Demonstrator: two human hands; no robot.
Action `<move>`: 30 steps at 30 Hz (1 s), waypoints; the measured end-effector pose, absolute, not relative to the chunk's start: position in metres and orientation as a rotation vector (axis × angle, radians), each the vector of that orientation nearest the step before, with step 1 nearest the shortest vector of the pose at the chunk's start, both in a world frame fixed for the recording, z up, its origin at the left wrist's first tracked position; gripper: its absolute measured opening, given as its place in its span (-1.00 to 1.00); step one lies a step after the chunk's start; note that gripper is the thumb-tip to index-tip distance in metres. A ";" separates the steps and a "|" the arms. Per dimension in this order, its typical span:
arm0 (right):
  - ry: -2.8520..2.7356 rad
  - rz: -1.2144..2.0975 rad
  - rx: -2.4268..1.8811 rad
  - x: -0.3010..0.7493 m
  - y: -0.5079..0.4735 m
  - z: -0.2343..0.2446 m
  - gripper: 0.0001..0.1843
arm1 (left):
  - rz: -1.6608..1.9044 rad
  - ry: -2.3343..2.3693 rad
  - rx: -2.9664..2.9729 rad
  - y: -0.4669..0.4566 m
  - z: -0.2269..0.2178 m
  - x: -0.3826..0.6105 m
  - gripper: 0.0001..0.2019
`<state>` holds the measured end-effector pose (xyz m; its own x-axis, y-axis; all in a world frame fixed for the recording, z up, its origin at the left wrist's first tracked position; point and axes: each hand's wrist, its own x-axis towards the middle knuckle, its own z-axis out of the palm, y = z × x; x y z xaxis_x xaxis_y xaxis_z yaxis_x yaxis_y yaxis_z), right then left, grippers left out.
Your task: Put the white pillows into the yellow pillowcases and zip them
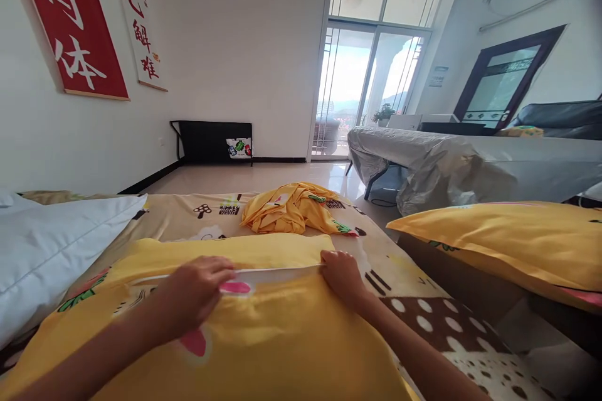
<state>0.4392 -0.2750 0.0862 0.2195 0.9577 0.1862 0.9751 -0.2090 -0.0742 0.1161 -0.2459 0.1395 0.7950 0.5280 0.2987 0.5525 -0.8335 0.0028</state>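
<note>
A yellow pillowcase point(291, 326) with pink and white prints lies in front of me, apparently with a white pillow inside. Along its far end runs an opening, where a thin white strip shows below a yellow flap point(277, 250). My left hand point(202, 285) is closed on the edge left of the middle, its fingertips partly hidden. At the right corner of the opening, my right hand point(341, 272) has its fingers curled round the fabric. A crumpled yellow cloth point(286, 206) lies just beyond the flap.
A patterned blanket point(423, 269) covers the surface underneath. To the left is a white pillow point(61, 244); to the right, a yellow-cased pillow point(512, 244) rests on a box. Behind stand a plastic-covered table point(446, 150) and a black folded panel point(207, 140) against the wall.
</note>
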 end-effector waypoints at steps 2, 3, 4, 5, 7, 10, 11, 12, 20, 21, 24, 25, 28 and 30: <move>-1.776 -0.165 -2.292 0.437 -0.269 0.079 -0.77 | -0.257 -0.541 -3.079 -0.263 0.139 0.174 -0.65; -1.738 -0.159 -2.276 0.437 -0.266 0.076 -0.77 | -0.186 -0.432 -3.121 -0.268 0.134 0.199 -0.68; -1.691 -0.137 -2.252 0.439 -0.264 0.074 -0.78 | -0.139 -0.345 -3.142 -0.269 0.127 0.221 -0.69; -1.639 -0.106 -2.222 0.441 -0.263 0.074 -0.78 | -0.140 -0.288 -3.144 -0.268 0.119 0.239 -0.68; -1.546 -0.036 -2.141 0.446 -0.263 0.081 -0.79 | -0.214 -0.286 -3.119 -0.262 0.106 0.260 -0.58; -1.477 0.005 -1.962 0.444 -0.265 0.106 -0.83 | -0.295 -0.452 -3.079 -0.252 0.102 0.262 -0.44; -1.446 -0.003 -1.859 0.440 -0.267 0.117 -0.86 | -0.286 -0.512 -3.070 -0.250 0.107 0.257 -0.43; -1.409 -0.024 -1.743 0.436 -0.268 0.127 -0.88 | -0.257 -0.551 -3.066 -0.249 0.112 0.252 -0.44; -1.421 -0.161 -1.592 0.441 -0.269 0.097 -0.89 | 0.109 -0.654 -3.212 -0.236 0.097 0.251 -0.54; -1.437 -0.112 -1.643 0.448 -0.271 0.086 -0.88 | 0.114 -0.647 -3.234 -0.235 0.089 0.257 -0.54; -1.565 0.042 -1.766 0.463 -0.278 0.069 -0.82 | -0.008 -0.640 -3.325 -0.232 0.073 0.268 -0.55; -1.627 0.096 -1.797 0.463 -0.280 0.069 -0.77 | -0.081 -0.629 -3.357 -0.231 0.071 0.269 -0.55; -1.788 0.202 -1.918 0.456 -0.284 0.081 -0.59 | -0.272 -0.496 -3.428 -0.232 0.071 0.268 -0.50; -1.919 0.222 -1.995 0.448 -0.282 0.091 -0.48 | -0.316 -0.404 -3.454 -0.233 0.070 0.267 -0.44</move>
